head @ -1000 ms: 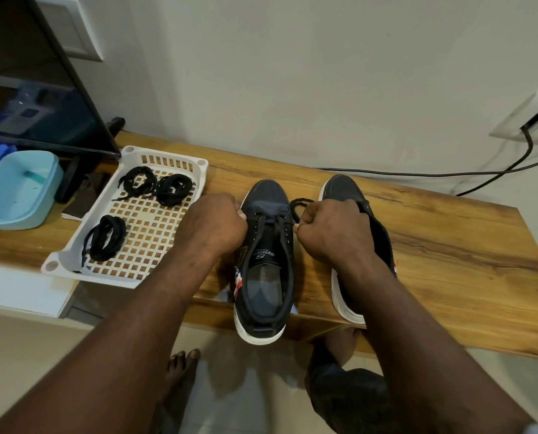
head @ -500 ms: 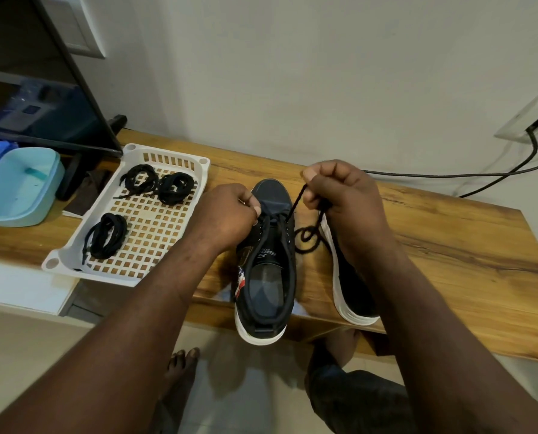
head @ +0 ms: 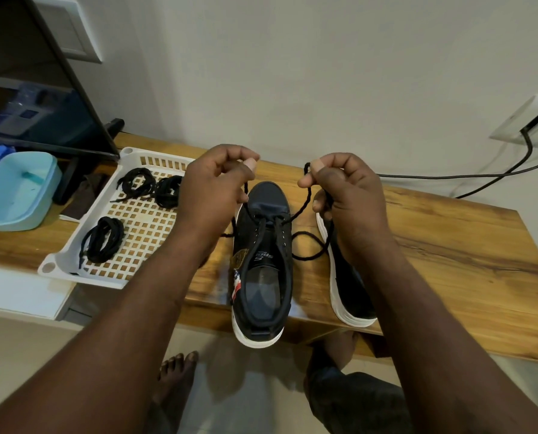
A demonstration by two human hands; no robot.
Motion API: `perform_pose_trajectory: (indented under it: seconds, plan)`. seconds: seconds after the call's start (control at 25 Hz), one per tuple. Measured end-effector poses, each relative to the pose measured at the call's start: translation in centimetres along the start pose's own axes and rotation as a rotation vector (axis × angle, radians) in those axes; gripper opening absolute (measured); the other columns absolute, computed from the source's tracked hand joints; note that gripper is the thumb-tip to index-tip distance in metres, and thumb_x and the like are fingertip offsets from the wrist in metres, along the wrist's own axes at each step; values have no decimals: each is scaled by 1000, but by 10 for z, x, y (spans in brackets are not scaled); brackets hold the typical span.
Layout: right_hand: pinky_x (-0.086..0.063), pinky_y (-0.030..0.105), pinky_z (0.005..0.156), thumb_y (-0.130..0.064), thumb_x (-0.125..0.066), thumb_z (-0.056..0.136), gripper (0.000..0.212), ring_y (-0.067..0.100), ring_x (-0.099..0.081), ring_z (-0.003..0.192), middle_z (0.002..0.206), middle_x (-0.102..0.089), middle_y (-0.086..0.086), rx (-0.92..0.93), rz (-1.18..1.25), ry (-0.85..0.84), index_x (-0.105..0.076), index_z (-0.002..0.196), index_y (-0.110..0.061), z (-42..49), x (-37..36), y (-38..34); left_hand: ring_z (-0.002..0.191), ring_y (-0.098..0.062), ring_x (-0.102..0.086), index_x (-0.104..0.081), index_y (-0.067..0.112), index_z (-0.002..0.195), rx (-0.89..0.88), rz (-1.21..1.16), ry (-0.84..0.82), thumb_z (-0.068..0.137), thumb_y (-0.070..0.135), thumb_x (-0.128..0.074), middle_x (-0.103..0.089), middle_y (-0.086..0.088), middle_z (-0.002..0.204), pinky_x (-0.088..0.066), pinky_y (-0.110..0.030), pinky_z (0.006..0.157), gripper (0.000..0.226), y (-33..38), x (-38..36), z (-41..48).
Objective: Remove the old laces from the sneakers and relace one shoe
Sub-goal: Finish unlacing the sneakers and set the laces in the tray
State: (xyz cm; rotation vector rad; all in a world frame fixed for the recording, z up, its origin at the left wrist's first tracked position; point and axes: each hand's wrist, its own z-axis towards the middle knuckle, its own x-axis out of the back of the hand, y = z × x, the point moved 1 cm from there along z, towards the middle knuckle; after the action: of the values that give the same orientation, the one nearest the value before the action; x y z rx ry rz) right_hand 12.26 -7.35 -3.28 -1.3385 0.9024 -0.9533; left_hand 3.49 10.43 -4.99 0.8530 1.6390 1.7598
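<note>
A dark sneaker with a white sole (head: pixel 263 277) stands on the wooden table (head: pixel 449 245), toe pointing away from me. A black lace (head: pixel 305 195) runs through its front eyelets only. My left hand (head: pixel 214 186) pinches the lace's left end above the toe. My right hand (head: pixel 346 195) pinches the right end, and slack loops down to the table beside it. The second sneaker (head: pixel 349 296) lies to the right, largely hidden behind my right forearm.
A white perforated tray (head: pixel 142 233) at the left holds three coiled black laces (head: pixel 102 239). Further left sit a light blue tub (head: pixel 14 189) and a screen (head: pixel 33 98). Black cables (head: pixel 468 175) run along the wall to a socket. The sneakers' heels overhang the table's front edge.
Both hands have risen from the sneaker's eyelets and moved apart, drawing the two lace ends up and out above the toe.
</note>
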Motion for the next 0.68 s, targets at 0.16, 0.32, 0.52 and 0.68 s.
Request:
perform_pose_trajectory:
  seconds: [0.16, 0.32, 0.52, 0.68]
  plan:
    - [-43, 15, 54, -17, -68, 102, 15, 9, -55, 58, 89, -78, 10, 1, -73, -24, -73, 104, -3, 0, -1, 3, 101, -5, -54, -69, 43, 128, -187, 547, -77, 93, 27, -75, -57, 14, 126, -46, -25, 90, 39, -3, -11, -9]
    - [-43, 14, 52, -8, -65, 102, 13, 6, -58, 57, 86, -73, 16, 45, 9, -133, -70, 109, 1, -6, -8, -4, 90, -6, -67, -75, 31, 115, -196, 224, -282, 95, 26, -72, -74, 9, 110, -58, -41, 85, 21, -3, -22, -13]
    - [-37, 18, 49, -12, -64, 102, 8, 13, -46, 56, 80, -71, 5, 54, 100, -120, -71, 103, -8, -6, -3, -8, 80, -1, -66, -81, 30, 103, -32, 447, 67, 99, 33, -70, -74, 14, 86, -54, -29, 69, 12, -9, -11, -5]
    - [-35, 19, 49, -14, -63, 103, 12, 12, -48, 56, 83, -72, 4, 39, 125, -97, -74, 106, -10, -6, 2, -10, 103, -10, -64, -72, 33, 127, 73, 574, 8, 94, 35, -76, -68, 4, 119, -45, -23, 76, 34, -16, -3, -1]
